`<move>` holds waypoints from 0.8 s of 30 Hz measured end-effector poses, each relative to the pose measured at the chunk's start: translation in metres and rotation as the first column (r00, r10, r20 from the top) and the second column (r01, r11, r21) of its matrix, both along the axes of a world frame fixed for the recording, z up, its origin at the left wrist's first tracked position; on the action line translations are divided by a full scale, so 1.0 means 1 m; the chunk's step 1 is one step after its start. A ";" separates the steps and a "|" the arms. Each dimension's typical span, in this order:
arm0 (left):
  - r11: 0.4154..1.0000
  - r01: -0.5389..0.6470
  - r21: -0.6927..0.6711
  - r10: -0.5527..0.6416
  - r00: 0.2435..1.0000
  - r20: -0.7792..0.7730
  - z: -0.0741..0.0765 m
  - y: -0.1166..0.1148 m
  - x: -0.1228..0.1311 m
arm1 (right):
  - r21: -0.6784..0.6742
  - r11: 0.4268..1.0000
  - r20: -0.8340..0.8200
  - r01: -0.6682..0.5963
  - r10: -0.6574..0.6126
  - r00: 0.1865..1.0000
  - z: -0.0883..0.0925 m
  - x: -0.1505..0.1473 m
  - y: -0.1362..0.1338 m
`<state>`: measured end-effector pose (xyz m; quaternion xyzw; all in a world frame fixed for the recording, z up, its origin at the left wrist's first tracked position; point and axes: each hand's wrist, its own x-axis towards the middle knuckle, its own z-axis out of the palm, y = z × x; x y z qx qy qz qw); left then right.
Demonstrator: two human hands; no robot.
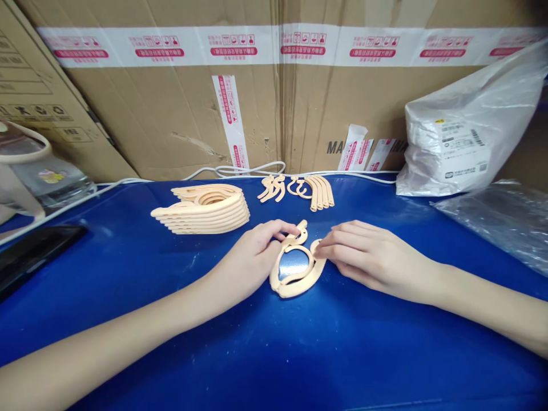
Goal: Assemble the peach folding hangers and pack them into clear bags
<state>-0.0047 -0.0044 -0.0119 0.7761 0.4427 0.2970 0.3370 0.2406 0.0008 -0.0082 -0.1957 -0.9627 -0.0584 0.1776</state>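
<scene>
A beige plastic folding clothes hanger [302, 283] lies on the blue table in front of me, its arms folded round into a loop with the hook at the top. My left hand [259, 251] grips its upper left side, thumb and fingers closed near the hook. On the opposite side, the bent fingers of my right hand [368, 254] hold the curled end of the right arm. Fingers cover part of both edges. Behind my left hand is a neat stack of similar folded hangers [205, 214].
Loose hanger pieces lie at the back: small curved parts [272, 188], hooks [299, 185] and several long arms [321, 193]. A white cable [240, 169] runs before the cardboard boxes [171, 114]. A plastic-wrapped parcel [445, 142] stands right; a black phone-like object [38, 251] and clear jug [51, 171] stand left.
</scene>
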 end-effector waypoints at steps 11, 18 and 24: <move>0.946 0.156 0.285 -0.095 0.972 -0.215 -0.005 0.015 -0.008 | -0.168 0.962 -0.081 0.216 -0.232 0.969 -0.005 0.004 0.012; 0.941 0.295 0.167 -0.222 0.909 -0.352 -0.002 0.009 -0.007 | -0.382 0.918 -0.100 0.112 -0.161 0.982 -0.001 0.002 0.008; 0.923 0.334 0.191 -0.255 0.902 -0.349 -0.002 0.008 -0.008 | -0.542 0.831 -0.167 0.128 -0.255 0.952 -0.002 0.002 0.006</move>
